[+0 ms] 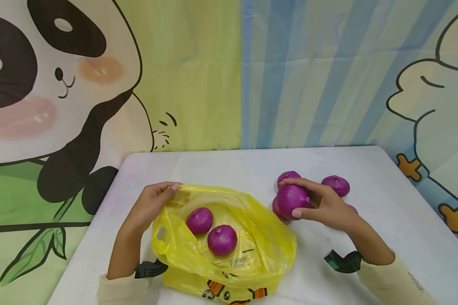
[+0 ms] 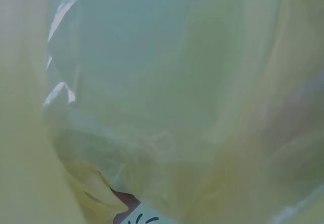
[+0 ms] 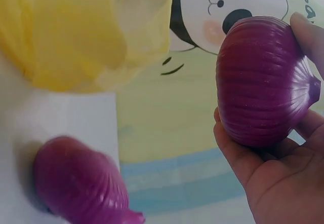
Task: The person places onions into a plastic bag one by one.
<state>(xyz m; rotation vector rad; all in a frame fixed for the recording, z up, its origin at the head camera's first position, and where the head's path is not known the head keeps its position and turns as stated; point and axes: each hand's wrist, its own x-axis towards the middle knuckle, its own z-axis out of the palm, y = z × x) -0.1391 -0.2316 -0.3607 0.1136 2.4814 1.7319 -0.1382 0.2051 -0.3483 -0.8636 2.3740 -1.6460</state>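
Two purple onions lie inside the yellow bag (image 1: 280, 254): we see the first onion (image 1: 200, 220) toward the bag's left side and the second onion (image 1: 222, 240) just beside it, nearer the bag's front wall. The mouth of the bag gapes upward, and its near wall bears an orange-and-black print (image 1: 233, 293). At the bag's far left corner, our left hand (image 1: 156, 204) pinches the rim, thumb on the near side; we see some of its fingers only faintly through the plastic. Our left wrist view is mostly filled with thin, see-through yellow film, so it adds little about that grip

Just off the bag's far right edge, our right hand (image 1: 326, 206) holds a third onion (image 1: 291, 201), thumb and fingers spread around its sides. Our right wrist view shows the same grip closely, with the onion's stem end turned toward the palm. Also to the right of the bag, a fourth onion (image 1: 288, 175) shows behind the held one, and a fifth onion (image 1: 276, 208) is partly hidden by it. A sixth onion (image 1: 336, 185) sits farther right of the bag, while a purple sliver (image 1: 353, 209) peeks out past our right wrist. Under the bag spreads a white table (image 1: 213, 166), and beyond it hangs a cloth backdrop (image 1: 198, 84) with a large panda (image 1: 66, 110) to the bag's left
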